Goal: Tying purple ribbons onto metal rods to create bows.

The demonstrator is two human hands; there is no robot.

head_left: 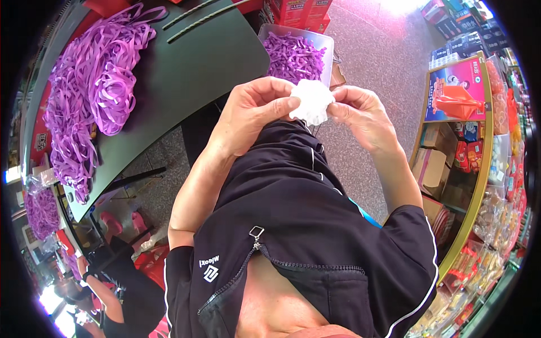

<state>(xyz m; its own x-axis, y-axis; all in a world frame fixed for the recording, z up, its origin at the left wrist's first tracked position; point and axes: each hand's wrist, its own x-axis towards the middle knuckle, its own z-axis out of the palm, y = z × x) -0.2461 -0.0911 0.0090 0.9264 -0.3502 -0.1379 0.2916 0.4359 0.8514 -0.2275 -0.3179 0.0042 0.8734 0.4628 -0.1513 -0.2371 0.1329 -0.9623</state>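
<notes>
Between my two hands is a crumpled white piece that looks like thin tissue or cloth (311, 102). My left hand (253, 110) pinches its left edge between thumb and forefinger. On the opposite edge, my right hand (363, 115) grips it the same way. The white piece is held up in front of my lap, and its exact kind is hard to make out. Just beyond it stands a whitish plastic bin (328, 48) holding many short folded purple ribbon pieces (293, 56).
A dark green table (208, 62) at left bears a heap of long purple ribbons (98, 73) and two thin rods (197, 25). Red boxes (296, 14) stand behind the bin. Goods-filled shelves (479, 146) line the right. Another person (127, 287) works at lower left.
</notes>
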